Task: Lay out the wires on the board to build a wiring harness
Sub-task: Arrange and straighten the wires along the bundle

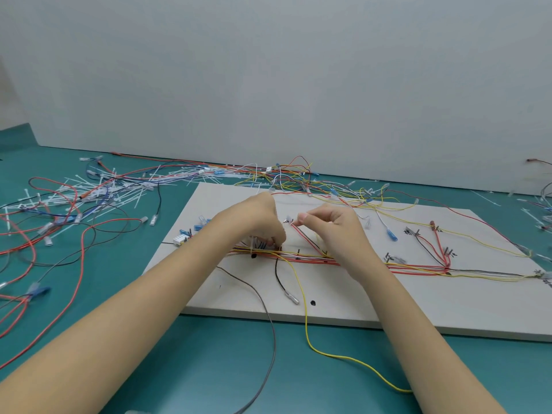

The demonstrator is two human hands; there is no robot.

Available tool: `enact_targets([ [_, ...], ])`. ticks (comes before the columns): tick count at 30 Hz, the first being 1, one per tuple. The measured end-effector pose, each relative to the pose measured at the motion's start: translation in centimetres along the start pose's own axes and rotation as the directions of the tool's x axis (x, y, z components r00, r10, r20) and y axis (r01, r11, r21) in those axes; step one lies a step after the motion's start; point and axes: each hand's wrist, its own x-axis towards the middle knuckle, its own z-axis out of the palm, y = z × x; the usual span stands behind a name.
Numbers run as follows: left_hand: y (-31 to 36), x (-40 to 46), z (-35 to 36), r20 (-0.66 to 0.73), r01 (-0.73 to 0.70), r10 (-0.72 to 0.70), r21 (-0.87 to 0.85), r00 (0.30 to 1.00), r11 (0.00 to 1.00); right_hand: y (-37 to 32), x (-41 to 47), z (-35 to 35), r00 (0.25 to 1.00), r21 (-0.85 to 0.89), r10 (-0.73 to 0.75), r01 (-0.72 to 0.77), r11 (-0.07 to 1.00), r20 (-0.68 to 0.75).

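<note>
A white board (388, 306) lies on the teal table with a bundle of red, yellow and black wires (418, 268) routed along its middle. My left hand (257, 219) is over the bundle's left part, its fingers curled down and pinching the wires near a white cable tie. My right hand (334, 225) pinches the end of a red wire (307, 237) with a small clear terminal, held just above the board. A loose yellow wire (307, 330) and a grey wire (268, 318) run off the board's front edge. A black wire with a terminal (286, 289) lies on the board.
A heap of loose wires and white cable ties (98, 192) covers the table at the left. More tangled wires (292, 174) lie behind the board by the wall. A white connector (180, 239) sits at the board's left edge. More wires lie at the far right.
</note>
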Motion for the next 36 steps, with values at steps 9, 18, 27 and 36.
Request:
enact_targets([
  [9,-3.2,-1.9,-2.9,-0.082,-0.230,0.217,-0.234,0.973,0.945,-1.1,-1.2,0.6,0.917,-0.228,0.102,-0.012,0.973,0.387],
  [18,-4.9,-2.1,-2.9,-0.315,-0.366,0.276,-0.277,0.908,0.888,-2.2,-2.7,2.6,0.811,0.130,0.080,-0.189,0.973,0.580],
  [27,-7.3,0.7,-2.0,-0.364,-0.278,0.157,-0.308,0.918,0.910,-2.4,-3.4,4.2,0.813,0.093,0.067,-0.147,0.985,0.578],
  [36,-12.6,4.0,-1.3,-0.548,0.006,-0.153,-0.261,0.822,0.965,-1.8,-3.1,3.4,0.870,-0.210,0.109,-0.007,0.978,0.480],
])
